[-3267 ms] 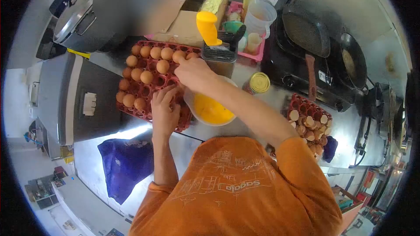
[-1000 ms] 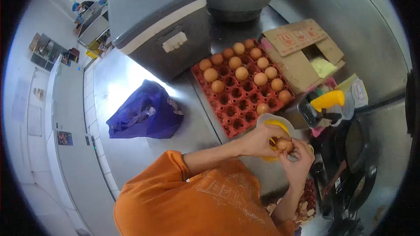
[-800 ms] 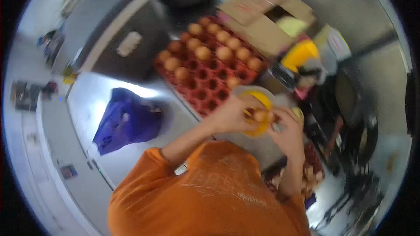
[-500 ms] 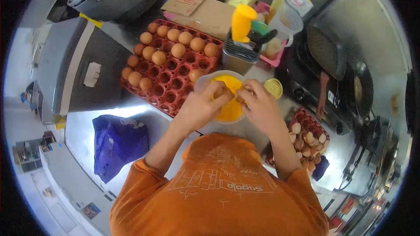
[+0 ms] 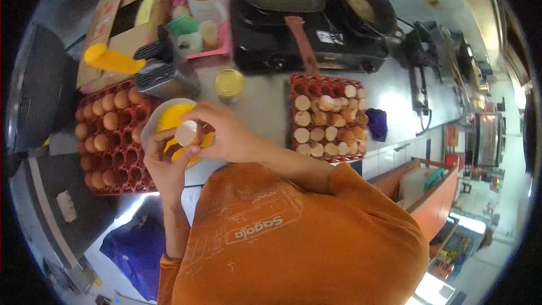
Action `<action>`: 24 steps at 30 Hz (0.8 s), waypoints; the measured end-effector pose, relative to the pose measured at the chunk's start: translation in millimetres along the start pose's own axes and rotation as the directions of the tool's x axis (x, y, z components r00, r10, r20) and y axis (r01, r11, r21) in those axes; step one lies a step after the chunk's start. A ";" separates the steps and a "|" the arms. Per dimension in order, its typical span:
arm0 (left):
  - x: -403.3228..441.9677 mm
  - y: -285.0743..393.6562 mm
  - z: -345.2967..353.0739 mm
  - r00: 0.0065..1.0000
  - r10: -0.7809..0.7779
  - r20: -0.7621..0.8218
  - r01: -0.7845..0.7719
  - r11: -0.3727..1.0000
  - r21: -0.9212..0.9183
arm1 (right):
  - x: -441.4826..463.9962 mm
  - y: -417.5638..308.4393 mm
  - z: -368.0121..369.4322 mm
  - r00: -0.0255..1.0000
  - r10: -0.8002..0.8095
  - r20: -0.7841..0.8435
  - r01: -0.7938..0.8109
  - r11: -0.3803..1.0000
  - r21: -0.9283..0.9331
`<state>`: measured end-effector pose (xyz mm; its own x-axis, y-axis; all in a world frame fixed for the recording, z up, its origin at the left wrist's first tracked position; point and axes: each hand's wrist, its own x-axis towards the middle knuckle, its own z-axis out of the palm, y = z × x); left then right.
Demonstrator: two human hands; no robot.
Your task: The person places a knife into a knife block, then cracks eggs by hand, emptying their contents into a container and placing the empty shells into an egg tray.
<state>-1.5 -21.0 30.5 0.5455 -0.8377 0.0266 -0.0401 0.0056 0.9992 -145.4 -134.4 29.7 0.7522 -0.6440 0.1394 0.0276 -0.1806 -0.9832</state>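
Over a pale bowl (image 5: 151, 124) of yellow beaten-looking egg (image 5: 174, 115), I hold a cracked eggshell (image 5: 186, 134) with its white inside facing up. My left hand (image 5: 165, 170) pinches it from the near left, thumb against its lower edge. From the right, the curled fingers of my right hand (image 5: 228, 133) close on the shell's brown side. Whether it is one half or two nested halves I cannot tell. Just left of the bowl, a red egg tray (image 5: 118, 161) carries several whole brown eggs (image 5: 111, 120).
Empty shells fill much of another red tray (image 5: 299, 86) on the right. An opened tin (image 5: 229, 83) stands behind the bowl, near a metal container with a yellow-handled tool (image 5: 116, 61). A black stove (image 5: 259, 51) bears pans; a purple cloth (image 5: 135, 248) lies at lower left.
My view has swung right, bringing the shell tray closer to the middle. Both hands have come together on an eggshell whose white inside now shows.
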 end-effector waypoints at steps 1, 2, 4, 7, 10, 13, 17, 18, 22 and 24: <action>-0.9 2.6 5.4 0.991 -0.030 0.129 0.028 0.999 0.018 | -7.6 2.1 -10.2 1.000 0.008 -0.010 -0.009 1.000 -0.013; -2.3 4.7 7.7 0.968 -0.061 0.242 0.051 0.998 0.045 | -18.5 6.2 -23.2 0.998 -0.059 -0.021 0.055 0.987 -0.152; -4.3 13.1 13.9 0.972 -0.027 0.235 0.014 0.998 0.057 | -41.1 16.2 -49.6 0.998 -0.037 -0.056 0.020 0.957 -0.290; -0.7 19.6 -4.9 0.995 0.018 0.096 -0.033 0.988 0.153 | -96.8 14.2 -117.2 0.942 0.255 -0.218 -0.334 0.786 -0.520; 2.7 18.7 -47.2 0.993 0.007 -0.119 0.027 0.959 0.281 | -145.0 2.3 -172.9 0.873 0.338 -0.351 -0.486 0.662 -0.570; 15.2 20.8 -83.5 0.951 0.069 -0.301 0.108 0.839 0.533 | -203.8 29.7 -223.3 0.774 0.455 -0.441 -0.615 0.376 -0.693; 27.4 7.5 -107.1 0.952 0.277 -0.133 -0.054 0.579 0.813 | -180.8 7.3 -201.6 0.715 0.468 -0.519 -0.664 0.224 -0.713; 31.5 1.7 -104.6 0.974 0.192 -0.122 -0.020 0.606 0.795 | -173.6 7.9 -199.5 0.751 0.428 -0.502 -0.626 0.223 -0.747; 47.2 8.3 -88.7 0.986 -0.090 -0.138 0.164 0.632 0.757 | -135.6 4.6 -166.3 0.861 0.222 -0.457 -0.505 0.463 -0.728; 58.5 16.6 -86.8 0.972 -0.172 -0.159 0.231 0.597 0.768 | -117.6 4.1 -146.5 0.889 0.167 -0.426 -0.443 0.549 -0.709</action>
<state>102.4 -22.5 51.3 0.6701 -0.7287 -0.1412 -0.5410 -0.6097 0.5792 -330.2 -168.3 26.6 0.3932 -0.9194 0.0099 -0.7848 -0.3412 -0.5174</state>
